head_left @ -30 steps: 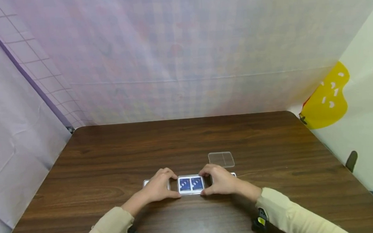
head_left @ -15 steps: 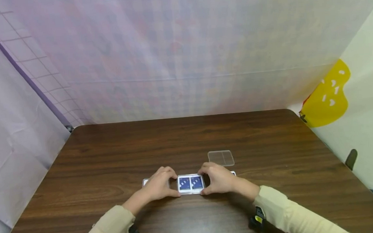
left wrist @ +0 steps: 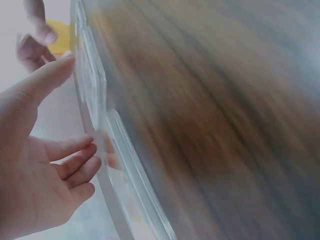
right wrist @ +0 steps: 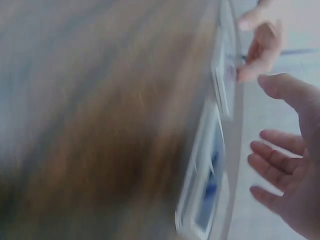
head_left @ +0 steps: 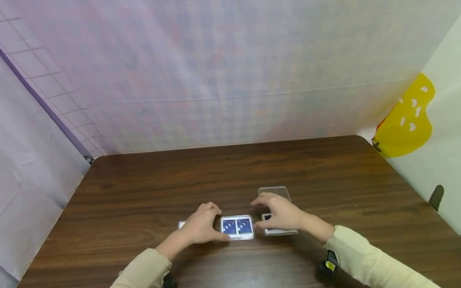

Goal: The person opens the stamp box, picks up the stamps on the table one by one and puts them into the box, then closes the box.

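Note:
A flat clear-lidded case (head_left: 237, 228) with two blue cards showing in it lies on the table between both hands. My left hand (head_left: 199, 227) curves loosely at its left side, thumb near the case's lower left corner. Under that hand, a second flat case (head_left: 181, 224) is mostly hidden; its edge shows along the left wrist view (left wrist: 135, 175). My right hand (head_left: 282, 212) hovers with fingers spread over a third case (head_left: 281, 233), which has dark blue in it. Nothing is in either hand's grasp.
A thin transparent lid (head_left: 279, 190) with a dividing line lies behind the right-hand case, partly covered by the right hand. The brown wooden table (head_left: 232, 170) ends at a pale checked curtain (head_left: 217, 73). White cloth hangs at both sides.
Both hands have let go of the middle case. The right hand has moved to the right, uncovering more of the right case; the left hand has drawn slightly off. The middle case stays put.

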`<action>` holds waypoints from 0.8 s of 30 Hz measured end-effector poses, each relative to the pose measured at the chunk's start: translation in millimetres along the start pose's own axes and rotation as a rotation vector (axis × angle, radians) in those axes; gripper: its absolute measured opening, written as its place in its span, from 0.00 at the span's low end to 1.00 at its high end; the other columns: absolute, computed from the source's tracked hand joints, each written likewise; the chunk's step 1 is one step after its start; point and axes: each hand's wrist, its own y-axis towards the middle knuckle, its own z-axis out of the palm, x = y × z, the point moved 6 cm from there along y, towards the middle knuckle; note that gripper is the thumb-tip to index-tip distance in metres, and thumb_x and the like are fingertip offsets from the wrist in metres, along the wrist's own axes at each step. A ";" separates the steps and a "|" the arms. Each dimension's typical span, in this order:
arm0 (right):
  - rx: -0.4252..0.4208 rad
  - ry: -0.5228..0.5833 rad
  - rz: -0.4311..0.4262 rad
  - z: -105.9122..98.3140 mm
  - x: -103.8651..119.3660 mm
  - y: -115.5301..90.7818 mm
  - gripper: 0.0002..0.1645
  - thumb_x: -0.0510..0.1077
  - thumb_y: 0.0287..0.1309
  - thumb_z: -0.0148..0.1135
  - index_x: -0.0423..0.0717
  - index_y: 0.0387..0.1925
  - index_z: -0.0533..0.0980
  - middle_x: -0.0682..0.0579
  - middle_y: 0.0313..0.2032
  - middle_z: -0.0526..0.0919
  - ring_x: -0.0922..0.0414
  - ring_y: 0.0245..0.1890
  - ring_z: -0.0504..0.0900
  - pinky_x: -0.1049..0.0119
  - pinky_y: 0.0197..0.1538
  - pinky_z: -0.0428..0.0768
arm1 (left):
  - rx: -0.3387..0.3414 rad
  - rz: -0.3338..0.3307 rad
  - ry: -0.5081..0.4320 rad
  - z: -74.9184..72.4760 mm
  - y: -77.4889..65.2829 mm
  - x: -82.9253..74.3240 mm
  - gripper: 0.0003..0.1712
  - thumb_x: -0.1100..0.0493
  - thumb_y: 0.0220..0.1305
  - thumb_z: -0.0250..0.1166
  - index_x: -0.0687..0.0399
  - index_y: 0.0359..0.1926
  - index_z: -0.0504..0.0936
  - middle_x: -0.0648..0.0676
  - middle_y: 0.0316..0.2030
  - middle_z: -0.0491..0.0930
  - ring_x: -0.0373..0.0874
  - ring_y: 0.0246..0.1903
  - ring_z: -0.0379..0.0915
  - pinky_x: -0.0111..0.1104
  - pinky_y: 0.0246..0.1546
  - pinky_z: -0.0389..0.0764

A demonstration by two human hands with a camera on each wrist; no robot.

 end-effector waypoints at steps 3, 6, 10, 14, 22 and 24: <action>-0.060 0.059 0.001 -15.4 -17.0 -2.6 0.31 0.51 0.39 0.71 0.38 0.45 0.76 0.45 0.43 0.78 0.52 0.43 0.77 0.56 0.47 0.75 | -0.014 0.025 -0.001 1.3 7.1 -13.2 0.43 0.41 0.40 0.71 0.67 0.51 0.73 0.58 0.48 0.72 0.51 0.49 0.67 0.40 0.52 0.70; -0.101 0.125 0.046 -26.1 -41.1 -5.9 0.32 0.49 0.37 0.73 0.37 0.45 0.75 0.45 0.42 0.78 0.51 0.40 0.77 0.55 0.43 0.76 | -0.040 0.066 0.032 6.9 16.1 -28.1 0.42 0.41 0.39 0.71 0.64 0.51 0.74 0.56 0.47 0.73 0.49 0.48 0.67 0.38 0.50 0.72; -0.108 0.178 0.132 -33.8 -72.9 -12.4 0.35 0.49 0.36 0.73 0.36 0.47 0.74 0.42 0.42 0.77 0.48 0.40 0.76 0.53 0.42 0.76 | -0.057 0.101 0.080 17.8 27.8 -46.5 0.40 0.41 0.39 0.71 0.61 0.51 0.75 0.53 0.46 0.73 0.46 0.46 0.68 0.33 0.47 0.73; -0.070 0.203 0.197 -32.3 -99.0 -18.9 0.40 0.48 0.35 0.74 0.33 0.51 0.71 0.40 0.46 0.75 0.45 0.44 0.74 0.52 0.45 0.76 | -0.035 0.086 0.095 27.9 38.7 -60.0 0.39 0.41 0.40 0.71 0.60 0.50 0.75 0.51 0.45 0.73 0.45 0.46 0.68 0.30 0.45 0.73; 0.019 0.254 0.218 -25.0 -117.0 -19.7 0.42 0.43 0.35 0.73 0.28 0.53 0.67 0.36 0.47 0.73 0.44 0.45 0.72 0.55 0.45 0.77 | -0.021 0.044 0.077 37.5 54.6 -69.2 0.38 0.42 0.36 0.74 0.59 0.48 0.77 0.51 0.42 0.75 0.44 0.43 0.69 0.29 0.44 0.73; 0.025 0.251 0.203 -25.2 -116.3 -19.4 0.41 0.42 0.35 0.73 0.27 0.51 0.68 0.36 0.46 0.73 0.43 0.45 0.72 0.55 0.45 0.77 | -0.020 0.051 0.082 39.2 56.1 -69.8 0.38 0.42 0.35 0.74 0.59 0.48 0.77 0.52 0.42 0.75 0.45 0.43 0.70 0.29 0.44 0.73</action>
